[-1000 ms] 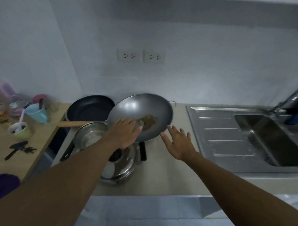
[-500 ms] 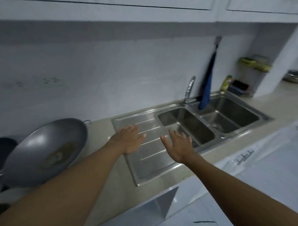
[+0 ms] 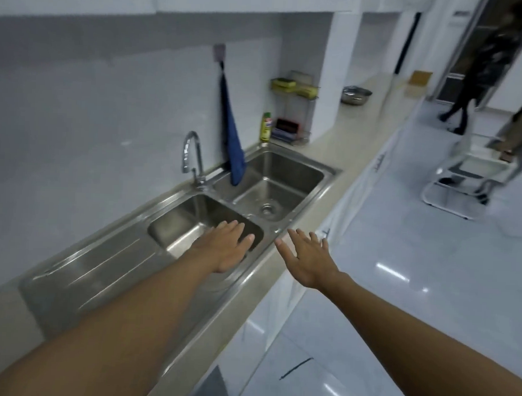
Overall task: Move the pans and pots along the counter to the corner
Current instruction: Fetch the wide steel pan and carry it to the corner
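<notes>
Left hand [image 3: 223,250] hovers over the double sink [image 3: 101,268], right hand [image 3: 308,261] over the table [image 3: 358,136] edge. Each grip is wide and empty, probably heading for the far steel bowl [image 3: 355,95].

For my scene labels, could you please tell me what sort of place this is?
Most likely a home kitchen: a stainless double sink with a faucet sits in a long counter, a green bottle stands by the wall, and a metal bowl rests farther along.
</notes>
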